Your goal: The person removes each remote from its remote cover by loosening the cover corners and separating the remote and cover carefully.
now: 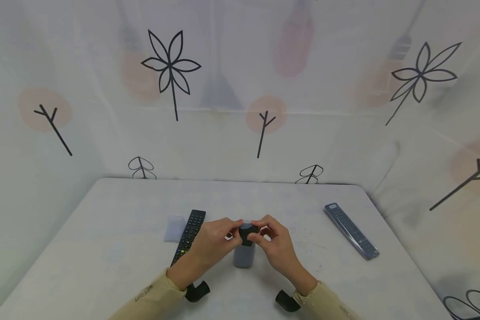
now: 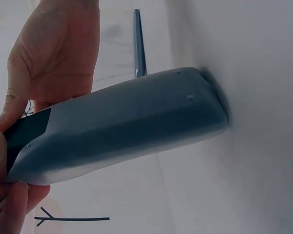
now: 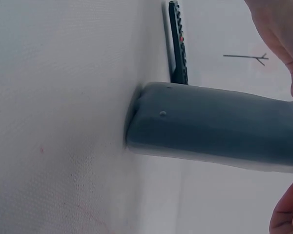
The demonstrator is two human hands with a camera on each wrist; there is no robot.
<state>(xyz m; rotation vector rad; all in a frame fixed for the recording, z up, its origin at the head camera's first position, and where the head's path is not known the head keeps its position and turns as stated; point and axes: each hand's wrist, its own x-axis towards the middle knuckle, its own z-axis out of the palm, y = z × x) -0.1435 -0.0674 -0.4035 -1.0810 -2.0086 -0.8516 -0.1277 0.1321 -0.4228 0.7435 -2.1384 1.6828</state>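
Observation:
Between my hands a blue-grey remote control (image 1: 244, 258) stands upright, its lower end right at the white table top. A dark section covers its upper end, and its long smooth side (image 2: 132, 117) shows small bumps near the bottom. From the left, my left hand (image 1: 214, 240) pinches the upper end with thumb and fingers. My right hand (image 1: 278, 244) pinches the same end from the right, fingertips close to the left ones. Fingers of the right hand (image 2: 63, 53) also show behind the remote in the left wrist view.
A black remote (image 1: 192, 229) lies left of the hands, partly behind the left wrist, beside a pale translucent packet (image 1: 175, 229). Another remote (image 1: 352, 231), glossy blue-grey, lies at the right. Dark wrist mounts (image 1: 288, 301) sit by the sleeves. A patterned cloth (image 1: 224, 142) hangs behind the table.

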